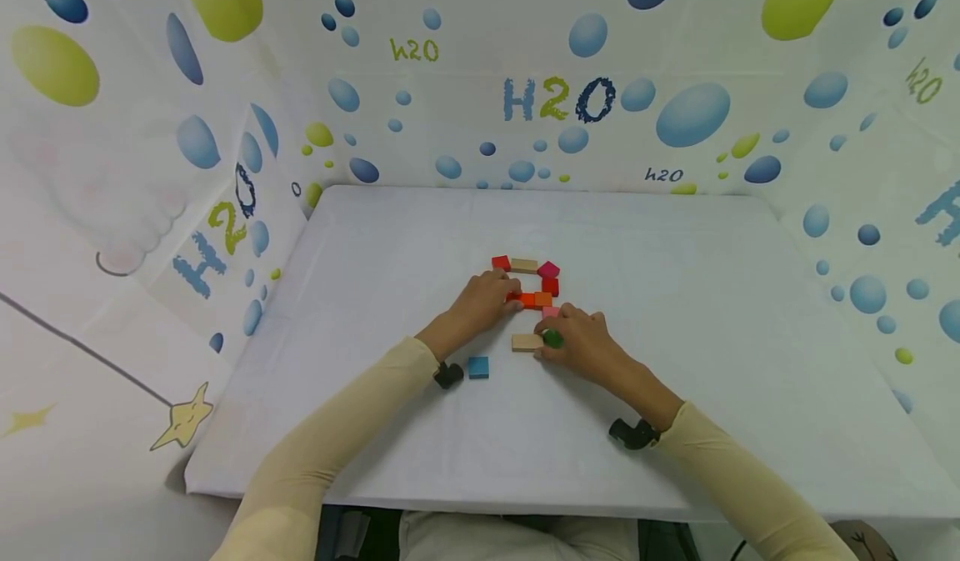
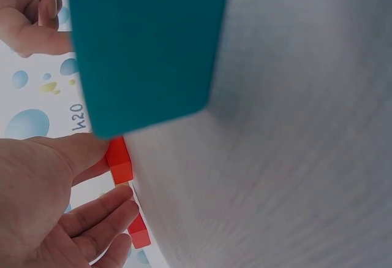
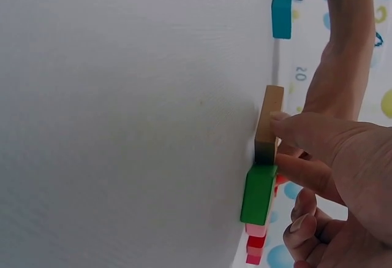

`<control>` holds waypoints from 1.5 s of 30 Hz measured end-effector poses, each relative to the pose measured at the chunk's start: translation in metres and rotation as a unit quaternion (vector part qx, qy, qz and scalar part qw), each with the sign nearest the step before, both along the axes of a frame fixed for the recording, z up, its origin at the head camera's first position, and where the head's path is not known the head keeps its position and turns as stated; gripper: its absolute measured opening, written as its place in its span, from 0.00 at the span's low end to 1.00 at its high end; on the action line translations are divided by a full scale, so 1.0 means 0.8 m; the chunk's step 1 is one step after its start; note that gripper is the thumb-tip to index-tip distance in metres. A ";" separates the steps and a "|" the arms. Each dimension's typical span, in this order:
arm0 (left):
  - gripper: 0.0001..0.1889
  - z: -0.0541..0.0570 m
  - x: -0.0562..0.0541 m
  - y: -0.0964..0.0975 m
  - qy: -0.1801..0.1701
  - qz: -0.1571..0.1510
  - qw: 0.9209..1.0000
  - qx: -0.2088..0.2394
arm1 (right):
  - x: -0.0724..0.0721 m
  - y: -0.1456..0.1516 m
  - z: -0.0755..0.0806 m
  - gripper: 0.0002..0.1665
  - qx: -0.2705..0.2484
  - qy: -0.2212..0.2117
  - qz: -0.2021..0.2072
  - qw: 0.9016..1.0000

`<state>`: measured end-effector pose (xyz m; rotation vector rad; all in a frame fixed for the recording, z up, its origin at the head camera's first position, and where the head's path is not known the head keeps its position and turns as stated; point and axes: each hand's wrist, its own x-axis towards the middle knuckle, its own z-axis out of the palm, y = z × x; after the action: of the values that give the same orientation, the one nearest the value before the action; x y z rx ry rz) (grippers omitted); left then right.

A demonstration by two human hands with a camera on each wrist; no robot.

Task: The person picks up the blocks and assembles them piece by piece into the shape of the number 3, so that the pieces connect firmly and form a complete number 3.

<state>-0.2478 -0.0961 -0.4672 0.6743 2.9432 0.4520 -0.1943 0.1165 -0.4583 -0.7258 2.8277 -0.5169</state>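
My left hand (image 1: 482,301) pinches an orange-red block (image 2: 120,160) between thumb and finger, at the left end of a short middle row with an orange block (image 1: 543,300). With thumb and forefinger, my right hand (image 1: 587,344) pinches a plain wooden block (image 1: 525,343) at its right end. Touching that end in the right wrist view is a green block (image 3: 258,194), partly covered by the hand in the head view. A pink block (image 1: 551,312) sits just above the green one. Nearer my left wrist lies a blue block (image 1: 477,368), large in the left wrist view.
Farther up, a red block (image 1: 500,262), a second wooden block (image 1: 523,266), a crimson block (image 1: 549,269) and another red block (image 1: 551,287) form a bent line. All rest on a white-covered table (image 1: 405,236). A patterned curtain (image 1: 480,86) surrounds its back and sides.
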 end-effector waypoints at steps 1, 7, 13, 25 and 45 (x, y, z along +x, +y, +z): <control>0.17 0.000 0.000 0.000 0.001 -0.001 1.000 0.000 | 0.000 -0.001 0.000 0.26 -0.001 0.000 0.000 1.000; 0.16 0.001 0.001 0.000 0.007 -0.004 1.000 0.000 | 0.008 -0.011 0.004 0.27 -0.021 0.009 0.019 1.000; 0.16 0.002 0.001 0.000 0.005 -0.003 1.000 0.000 | 0.018 -0.037 0.004 0.26 -0.017 0.029 0.078 0.996; 0.16 0.005 0.001 0.002 0.003 -0.011 1.000 -0.016 | 0.030 -0.072 -0.001 0.28 0.004 0.036 0.137 0.990; 0.15 -0.001 0.000 -0.001 0.016 -0.014 1.000 -0.011 | 0.014 -0.070 -0.001 0.24 -0.007 0.054 0.068 0.996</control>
<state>-0.2477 -0.0965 -0.4677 0.7254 2.9605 0.4107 -0.1832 0.0604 -0.4595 -0.9704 2.8477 -0.4905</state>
